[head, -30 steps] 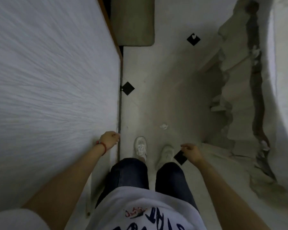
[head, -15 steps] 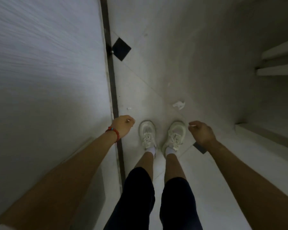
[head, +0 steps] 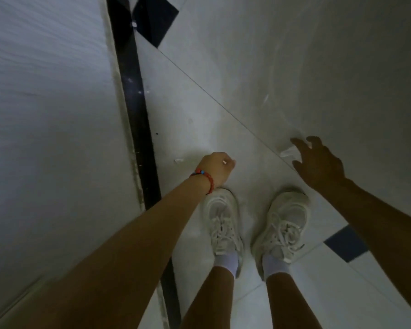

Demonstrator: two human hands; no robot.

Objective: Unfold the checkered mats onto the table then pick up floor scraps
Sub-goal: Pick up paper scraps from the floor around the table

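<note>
So the right hand (head: 318, 162) is now way lower than it was half a second back. The fingers (head: 297, 142) are spread and slightly hooked, and a crumpled white paper scrap (head: 288, 153) is sitting right under the fingertips, just beside the thumb. Whether it's actually being touched yet can't be told, too dark and blurry there. Before, that hand was loosely curled and hanging above the shoes, well apart from the scrap, so the reach has clearly been made and the grab looks like the step in hand.

The left hand (head: 217, 168) is curled into a fist, and a tiny white bit (head: 224, 162) is peeking out by the knuckles. It's probably a scrap already collected and pinched in there, same as it looked earlier, though that's a guess. Just beside that fist, on the side away from the right hand, a second small white scrap (head: 179, 160) is lying on the tile.

Further out, the white sneakers (head: 223, 217) are planted below both hands, and a red bead bracelet (head: 205, 178) is worn on the left wrist. The white draped table edge (head: 57, 115) is off past the left hand; no checkered mats can be seen from here.

So floor pickup is underway, with at least two scraps left.
</note>
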